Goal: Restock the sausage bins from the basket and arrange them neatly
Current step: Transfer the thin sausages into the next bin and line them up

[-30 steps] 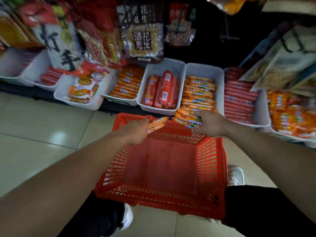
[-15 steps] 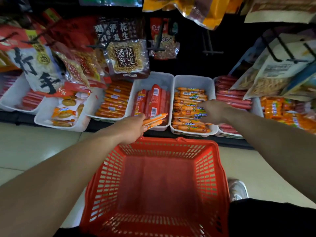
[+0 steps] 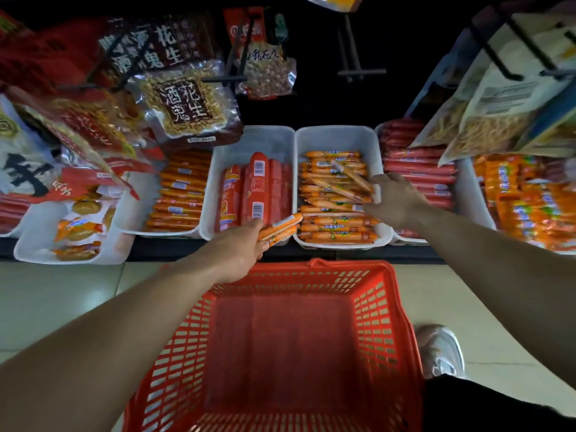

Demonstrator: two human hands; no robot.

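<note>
A red plastic basket (image 3: pixel 386 310) stands on the floor below me, with nothing visible inside. My left hand (image 3: pixel 237 254) grips a few thin orange sausages (image 3: pixel 280 227) just in front of the bin of thick red sausages (image 3: pixel 258 188). My right hand (image 3: pixel 394 201) reaches over the right side of the white bin (image 3: pixel 335 137) of thin orange sausages. Its fingers touch several loose sausages (image 3: pixel 346 185) lying askew on top of the stacked rows; the fingertips are partly hidden.
More white bins line the low shelf: orange sticks (image 3: pixel 182 194) at left, long red sausages (image 3: pixel 417 169) at right, orange packs (image 3: pixel 526 201) far right. Snack bags (image 3: pixel 184 104) hang on hooks over the bins. My shoe (image 3: pixel 441 350) is beside the basket on the tiled floor.
My right hand went from above the basket into the orange sausage bin and let its bundle drop there, now lying crooked. My left hand moved forward with its sausages. The view tilted down.
</note>
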